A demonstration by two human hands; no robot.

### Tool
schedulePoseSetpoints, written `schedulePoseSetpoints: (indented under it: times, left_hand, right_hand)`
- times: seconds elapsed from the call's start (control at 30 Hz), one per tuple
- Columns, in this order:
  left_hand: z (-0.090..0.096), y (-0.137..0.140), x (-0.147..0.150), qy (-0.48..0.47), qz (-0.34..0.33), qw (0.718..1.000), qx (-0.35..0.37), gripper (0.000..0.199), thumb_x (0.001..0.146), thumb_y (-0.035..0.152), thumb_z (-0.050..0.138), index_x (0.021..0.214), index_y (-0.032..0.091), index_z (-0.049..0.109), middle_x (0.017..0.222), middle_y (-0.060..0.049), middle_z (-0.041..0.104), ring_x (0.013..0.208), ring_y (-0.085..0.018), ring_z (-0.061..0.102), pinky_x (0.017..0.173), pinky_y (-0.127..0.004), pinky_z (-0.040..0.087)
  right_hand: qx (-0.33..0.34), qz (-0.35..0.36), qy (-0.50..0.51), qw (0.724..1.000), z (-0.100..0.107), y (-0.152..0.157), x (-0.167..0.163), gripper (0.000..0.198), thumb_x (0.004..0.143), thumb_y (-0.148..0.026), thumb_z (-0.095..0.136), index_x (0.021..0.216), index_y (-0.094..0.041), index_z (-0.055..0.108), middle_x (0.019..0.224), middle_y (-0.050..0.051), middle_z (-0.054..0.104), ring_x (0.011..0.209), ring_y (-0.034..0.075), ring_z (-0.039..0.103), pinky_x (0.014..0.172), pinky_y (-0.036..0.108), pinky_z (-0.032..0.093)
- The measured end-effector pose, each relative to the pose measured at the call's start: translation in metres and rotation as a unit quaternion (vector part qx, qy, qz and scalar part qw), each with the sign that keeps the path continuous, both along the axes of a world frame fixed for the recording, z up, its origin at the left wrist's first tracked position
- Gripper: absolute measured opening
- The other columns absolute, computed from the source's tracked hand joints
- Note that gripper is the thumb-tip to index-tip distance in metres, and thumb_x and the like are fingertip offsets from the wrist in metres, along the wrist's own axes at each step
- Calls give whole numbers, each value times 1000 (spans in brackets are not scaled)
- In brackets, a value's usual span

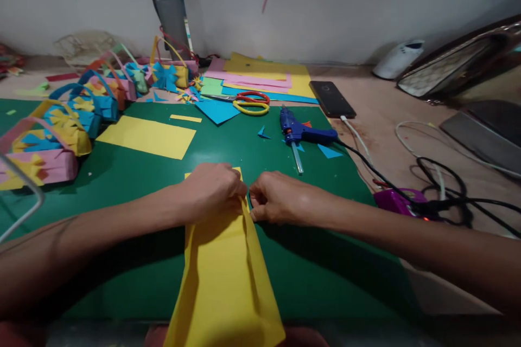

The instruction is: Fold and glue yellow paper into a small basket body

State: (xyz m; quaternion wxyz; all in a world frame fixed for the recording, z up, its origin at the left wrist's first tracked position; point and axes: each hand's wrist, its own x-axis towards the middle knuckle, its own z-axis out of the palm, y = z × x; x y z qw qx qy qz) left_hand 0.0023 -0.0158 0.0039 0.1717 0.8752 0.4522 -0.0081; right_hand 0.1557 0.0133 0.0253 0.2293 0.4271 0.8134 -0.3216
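Observation:
A long piece of folded yellow paper [223, 276] lies in front of me, its near end reaching past the table's front edge. My left hand [214, 191] is closed on the far part of the paper, fingers curled over its right side fold. Right beside it, my right hand [280, 198] pinches at the paper's right edge, thumb and fingers together. The fingertips of both hands partly hide the fold between them. Beyond the hands, a flat yellow paper rectangle [148, 136] and a thin yellow strip [186, 118] lie on the green table surface [228, 143].
Small paper baskets [75, 124] with handles line the left side. Scissors [248, 102] and a stack of coloured paper [264, 77] lie at the back. A blue glue gun [303, 131], a phone [332, 98] and a purple power socket [401, 203] with cables stand right.

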Motion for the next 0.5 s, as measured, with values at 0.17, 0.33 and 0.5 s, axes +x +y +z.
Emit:
schedulePoseSetpoints:
  times: [0.17, 0.33, 0.5]
  left_hand:
    - [3, 3, 2, 12, 33, 999, -13, 12, 72, 19, 59, 75, 21, 70, 72, -3, 68, 67, -18, 58, 50, -24, 29]
    - [4, 2, 3, 12, 57, 998, -15, 12, 71, 18, 57, 71, 19, 69, 68, -4, 68, 60, -16, 56, 48, -24, 25]
    - [1, 0, 7, 0, 64, 998, -14, 14, 71, 20, 57, 75, 19, 70, 74, -6, 69, 62, -16, 57, 48, -25, 27]
  right_hand:
    - [-10, 6, 10, 1000, -5, 3, 1, 9, 66, -23, 53, 64, -16, 59, 57, -1, 57, 50, 10, 48, 44, 20, 31]
    - [-45, 2, 28, 999, -5, 5, 1, 9, 67, -18, 50, 64, -15, 58, 65, 2, 62, 53, 10, 50, 48, 20, 36]
    - [-32, 20, 16, 999, 2, 6, 3, 6, 65, -17, 50, 63, -15, 55, 61, 0, 57, 55, 11, 49, 50, 20, 35]
